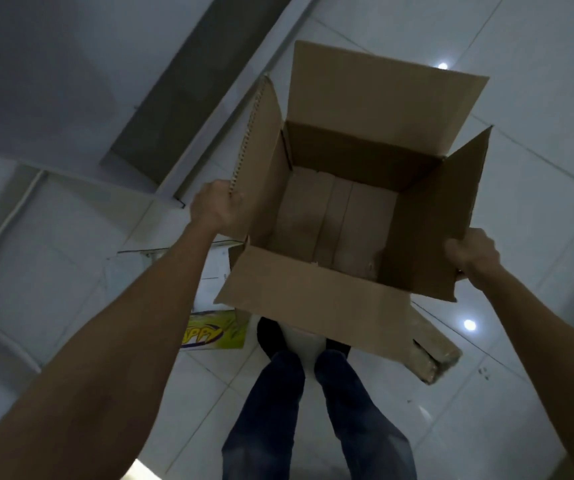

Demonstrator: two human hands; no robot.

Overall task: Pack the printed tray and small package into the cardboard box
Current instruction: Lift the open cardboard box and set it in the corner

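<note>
I hold an open brown cardboard box (316, 289) in the air in front of me, all flaps up and nothing visible inside. My left hand (214, 206) grips the lower end of the left flap. My right hand (471, 256) grips the near corner of the right flap. On the floor below the box's left side lies a yellow-green printed tray (214, 330), partly hidden by the box. A flat brown wrapped package (434, 351) lies on the floor under the box's right corner, mostly visible at its near end.
White glossy floor tiles (521, 168) spread all around, with lamp reflections. A white sheet or board (214, 271) lies beside the tray. A grey wall base and white furniture frame (8, 216) stand at the left. My legs in blue jeans (316, 410) are below the box.
</note>
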